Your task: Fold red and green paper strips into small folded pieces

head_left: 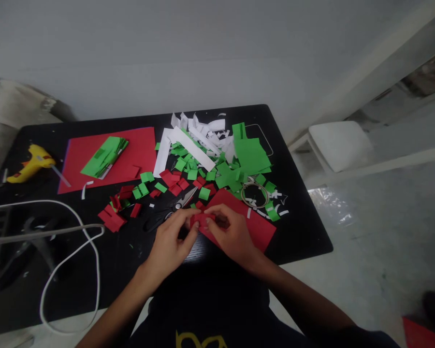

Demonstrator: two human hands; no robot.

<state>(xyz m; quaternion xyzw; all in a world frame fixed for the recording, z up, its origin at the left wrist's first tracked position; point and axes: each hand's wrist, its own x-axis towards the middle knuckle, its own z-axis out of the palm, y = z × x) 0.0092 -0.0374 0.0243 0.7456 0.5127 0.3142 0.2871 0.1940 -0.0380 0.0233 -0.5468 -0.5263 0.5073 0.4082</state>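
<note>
A small folded piece of red paper [203, 220] is pinched between my two hands, just above the black table. My left hand [176, 237] grips its left end with thumb and fingers. On its right end, the thumb and fingers of my right hand [232, 234] are closed. Under my right hand lies a larger red sheet [255, 224]. Scissors [181, 203] with dark handles rest beside my left hand, their blades partly open. Small red pieces [174, 181] and green pieces [192, 166] of paper are scattered beyond my hands.
White paper strips [194, 147] and green sheets [253, 155] pile up at the back of the table [297, 232]. A tape ring [254, 195] lies to the right. Leftward are a big red sheet [76, 166], a green paper stack [105, 157], a yellow glue gun [34, 164] and a white cable [97, 270].
</note>
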